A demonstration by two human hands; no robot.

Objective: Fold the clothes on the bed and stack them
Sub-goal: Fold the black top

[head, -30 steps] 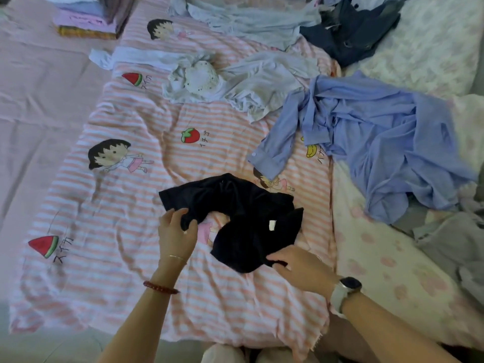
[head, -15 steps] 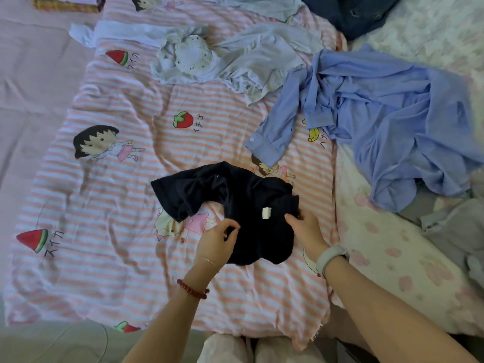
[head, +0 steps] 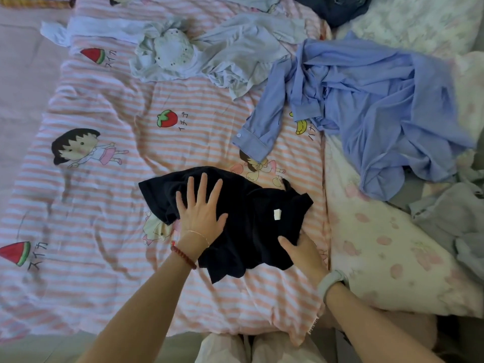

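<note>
The light over my bed [head: 183,100] is soft, even and rather dim, with a cool cast and no glare. My arms throw only faint shadows. The black garment [head: 251,218] reads as a near-featureless dark patch. The wide lens bows the stripes outward, and the corners look smeared and soft.

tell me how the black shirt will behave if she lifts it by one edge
The black shirt will probably go floppy and hang, since it lies rumpled and creased. It looks thin, so likely light. The left hand pressing flat suggests it won't hold shape alone.
</note>
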